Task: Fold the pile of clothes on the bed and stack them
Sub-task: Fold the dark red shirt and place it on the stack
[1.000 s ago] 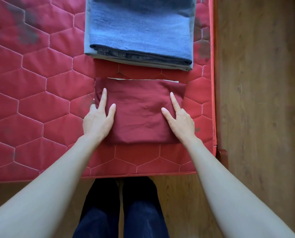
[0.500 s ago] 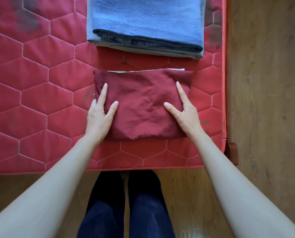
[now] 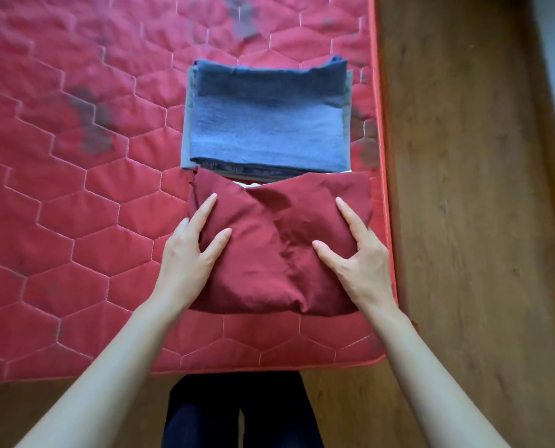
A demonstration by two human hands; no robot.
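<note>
A folded maroon garment (image 3: pixel 269 247) is held just above the red quilted mattress (image 3: pixel 75 221), sagging and creased in the middle. My left hand (image 3: pixel 188 253) grips its left edge and my right hand (image 3: pixel 363 257) grips its right edge, thumbs and forefingers on top and the other fingers tucked under. Its far edge overlaps the near edge of a stack of folded blue and grey clothes (image 3: pixel 266 124) lying farther back on the mattress. A sliver of white shows between the two.
The mattress's right edge (image 3: pixel 379 156) runs close beside the stack and the garment, with wooden floor (image 3: pixel 463 221) beyond it. My legs in dark trousers (image 3: pixel 237 412) stand at the mattress's near edge. Open mattress stretches to the left.
My hands went from lying flat on the maroon garment to gripping its sides. The garment has risen off the mattress and moved toward the blue stack, now overlapping its near edge.
</note>
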